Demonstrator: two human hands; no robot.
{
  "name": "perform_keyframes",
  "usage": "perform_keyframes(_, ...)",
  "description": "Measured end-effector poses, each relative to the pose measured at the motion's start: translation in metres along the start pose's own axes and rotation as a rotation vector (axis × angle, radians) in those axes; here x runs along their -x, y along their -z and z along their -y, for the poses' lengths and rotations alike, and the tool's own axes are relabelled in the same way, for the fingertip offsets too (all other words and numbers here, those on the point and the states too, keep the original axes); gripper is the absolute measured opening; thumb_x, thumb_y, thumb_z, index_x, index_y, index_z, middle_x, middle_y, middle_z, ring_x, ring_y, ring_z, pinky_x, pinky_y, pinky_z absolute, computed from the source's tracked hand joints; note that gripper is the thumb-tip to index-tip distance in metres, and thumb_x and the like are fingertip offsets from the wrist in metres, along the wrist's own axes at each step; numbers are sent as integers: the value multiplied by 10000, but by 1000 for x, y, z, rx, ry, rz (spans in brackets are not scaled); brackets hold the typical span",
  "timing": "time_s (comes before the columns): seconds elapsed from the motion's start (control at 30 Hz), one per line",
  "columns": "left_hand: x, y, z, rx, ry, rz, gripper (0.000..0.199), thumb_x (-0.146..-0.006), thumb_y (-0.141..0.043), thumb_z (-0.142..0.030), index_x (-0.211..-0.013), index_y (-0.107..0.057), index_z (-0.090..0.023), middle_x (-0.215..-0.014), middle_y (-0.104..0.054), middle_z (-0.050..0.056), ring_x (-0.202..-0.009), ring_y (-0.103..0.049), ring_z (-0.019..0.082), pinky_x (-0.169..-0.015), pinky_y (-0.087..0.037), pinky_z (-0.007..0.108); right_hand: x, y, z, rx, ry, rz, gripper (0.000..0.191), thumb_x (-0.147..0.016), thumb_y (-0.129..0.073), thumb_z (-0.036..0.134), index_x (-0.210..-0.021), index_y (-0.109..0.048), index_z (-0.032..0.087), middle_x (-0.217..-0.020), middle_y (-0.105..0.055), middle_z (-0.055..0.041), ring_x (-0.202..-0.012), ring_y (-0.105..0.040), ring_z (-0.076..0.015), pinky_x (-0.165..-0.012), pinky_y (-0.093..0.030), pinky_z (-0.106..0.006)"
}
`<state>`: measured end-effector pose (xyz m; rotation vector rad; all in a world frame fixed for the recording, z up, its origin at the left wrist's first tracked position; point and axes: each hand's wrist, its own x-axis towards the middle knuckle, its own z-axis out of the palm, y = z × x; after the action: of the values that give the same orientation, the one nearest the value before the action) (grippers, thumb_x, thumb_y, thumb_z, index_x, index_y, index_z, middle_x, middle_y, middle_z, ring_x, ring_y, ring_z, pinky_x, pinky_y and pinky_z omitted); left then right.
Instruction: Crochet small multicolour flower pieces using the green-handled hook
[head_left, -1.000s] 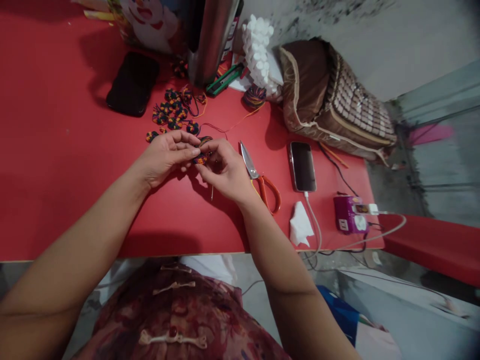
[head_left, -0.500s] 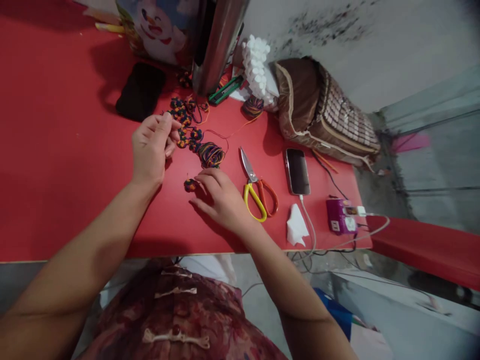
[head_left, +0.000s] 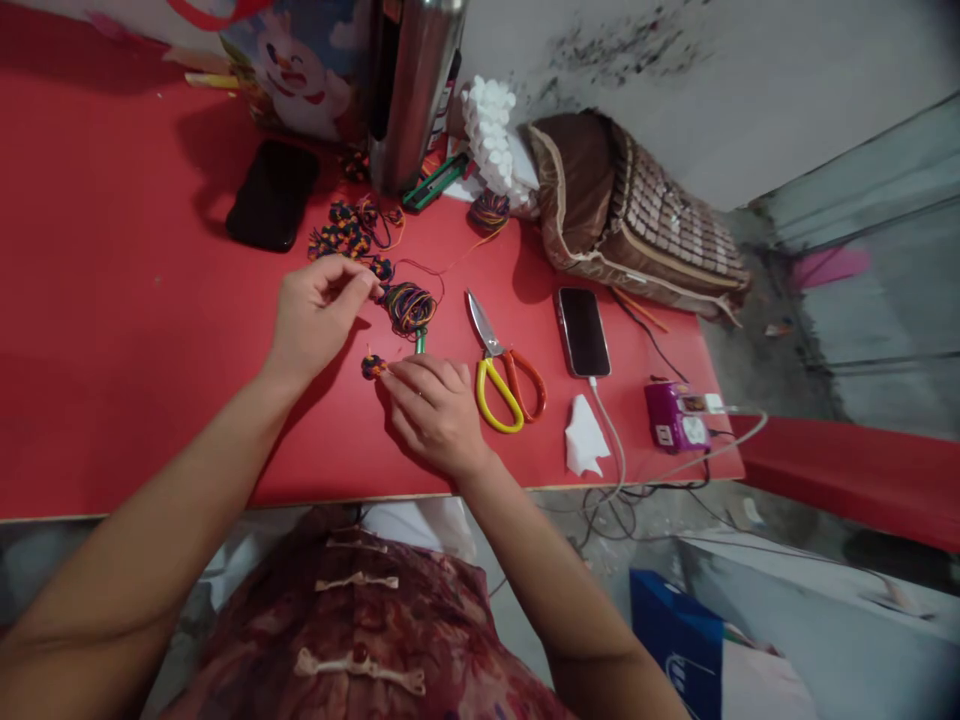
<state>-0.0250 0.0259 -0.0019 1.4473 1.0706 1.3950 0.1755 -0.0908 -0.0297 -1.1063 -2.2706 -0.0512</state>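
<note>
My left hand (head_left: 319, 312) is closed in a pinch, its thumb and fingertip at the dark yarn beside a loose multicoloured yarn bundle (head_left: 410, 307). My right hand (head_left: 436, 412) lies palm down on the red table (head_left: 172, 400), fingers stretched out. Its fingertips touch a small round dark-and-orange crocheted piece (head_left: 373, 367). Just above the right hand, a short green stick-like thing (head_left: 420, 341) shows, partly hidden. Several more crocheted pieces (head_left: 341, 232) lie in a cluster beyond my left hand. Scissors (head_left: 495, 360) with yellow and orange handles lie right of my right hand.
A black phone (head_left: 274, 195) lies at the back left. A steel flask (head_left: 412, 100), a green cutter (head_left: 435, 184) and a yarn ball (head_left: 489, 210) stand behind. To the right are a charging phone (head_left: 584, 330), crumpled tissue (head_left: 586, 437), purple adapter (head_left: 671, 415) and brown cushion (head_left: 585, 190).
My left hand has moved right, from the crocheted cluster to the yarn bundle. My right hand's fingers have come down flatter by the small piece, and the green thing now shows.
</note>
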Motion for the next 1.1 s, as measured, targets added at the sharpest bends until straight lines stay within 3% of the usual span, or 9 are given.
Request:
perform_keyframes(0.1,12,10,-15,-259,-81,188,130,-1020,-782,-195,-925,-845,-256,-914,-848,44,-830,-760,230,-707,-599,342,1,0,1,13,7,14,306,-1170,-661,206,-1429,-819,171,-1320,-931,-147,-1316,-789,-315,-1077,-547,-510)
perform_keyframes(0.17,26,22,-20,-472,-270,283,151,-1038,-751,-170,-1011,-875,-253,-1088,-893,67,-1039,-810,280,-929,-656,408,1,0,1,13,-12,39,316,-1179,-656,213,-1446,-819,165,-1332,-930,-147,-1326,-779,-314,-1077,-533,-509)
perform_keyframes(0.27,53,41,-13,-713,-391,395,328,-1174,-571,-172,-1220,-895,-184,-1284,-900,147,-1168,-795,339,-1081,-634,529,0,-2,1,5,-27,99,325,-1193,-643,222,-1455,-823,155,-1358,-927,-150,-1339,-768,-315,-1088,-517,-511)
perform_keyframes(0.33,70,50,-3,-807,-389,468,427,-1154,-516,-101,-1389,-870,-147,-1429,-872,192,-1267,-776,374,-1113,-623,566,-1,-3,1,8,-30,133,333,-1200,-627,223,-1456,-826,151,-1373,-924,-153,-1347,-762,-320,-1096,-511,-515)
perform_keyframes(0.43,86,54,7,-920,-370,456,461,-1132,-548,-75,-1473,-848,-153,-1473,-861,196,-1324,-761,400,-1102,-613,586,-3,-6,-1,18,-43,152,341,-1200,-608,207,-1455,-826,144,-1374,-920,-161,-1342,-760,-323,-1084,-510,-513)
perform_keyframes(0.6,92,54,7,-1040,-469,442,477,-1109,-544,-45,-1491,-826,-90,-1476,-858,223,-1300,-781,407,-1069,-623,575,-1,-8,-3,1,-42,71,332,-1188,-602,194,-1429,-820,127,-1330,-915,-171,-1283,-769,-317,-1031,-541,-501)
perform_keyframes(0.77,93,55,2,-959,-531,277,367,-1164,-569,-116,-1398,-852,-108,-1389,-885,200,-1205,-815,368,-1017,-624,528,4,-9,-8,-13,-149,-9,354,-1177,-563,169,-1419,-820,140,-1348,-891,-200,-1278,-766,-336,-1043,-563,-525)
perform_keyframes(0.93,91,50,0,-890,-632,333,241,-1204,-694,-273,-1308,-887,-172,-1315,-917,144,-1182,-820,329,-1058,-605,507,1,-7,-7,-61,-195,111,425,-1172,-579,190,-1548,-776,159,-1476,-859,-211,-1419,-719,-371,-1109,-537,-557)
perform_keyframes(1.1,88,43,5,-929,-552,354,266,-1225,-664,-315,-1263,-900,-199,-1268,-930,142,-1137,-828,339,-1041,-602,523,-6,-4,-4,-80,-227,233,445,-1181,-578,220,-1579,-771,173,-1582,-835,-199,-1548,-667,-394,-1196,-494,-583)
